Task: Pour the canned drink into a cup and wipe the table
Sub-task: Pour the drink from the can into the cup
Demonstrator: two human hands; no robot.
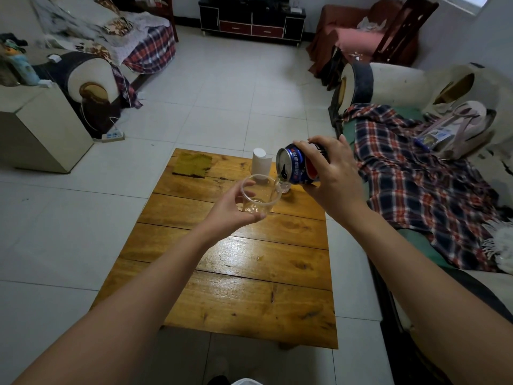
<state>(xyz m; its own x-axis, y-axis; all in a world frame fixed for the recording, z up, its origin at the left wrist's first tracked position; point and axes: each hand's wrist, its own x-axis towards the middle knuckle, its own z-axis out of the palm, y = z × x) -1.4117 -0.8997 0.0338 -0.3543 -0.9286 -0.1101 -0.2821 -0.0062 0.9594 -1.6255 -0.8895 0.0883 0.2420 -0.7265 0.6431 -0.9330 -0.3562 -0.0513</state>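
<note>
My right hand (330, 173) grips a blue drink can (291, 166), tipped on its side with the open top facing left over the rim of a clear plastic cup (259, 194). My left hand (233, 209) holds that cup tilted above the wooden table (236, 287). A thin clear stream runs from the can's mouth at the cup's right rim, and a little liquid lies in the cup's bottom. A yellow-green cloth (193, 163) lies flat on the table's far left corner. A small wet spot (260, 257) shows on the table's middle.
A white paper roll (261, 162) stands on the table just behind the cup. A sofa with a plaid blanket (416, 173) runs along the table's right side. A beige cabinet (41, 129) and a power strip (113, 136) are on the tiled floor at left.
</note>
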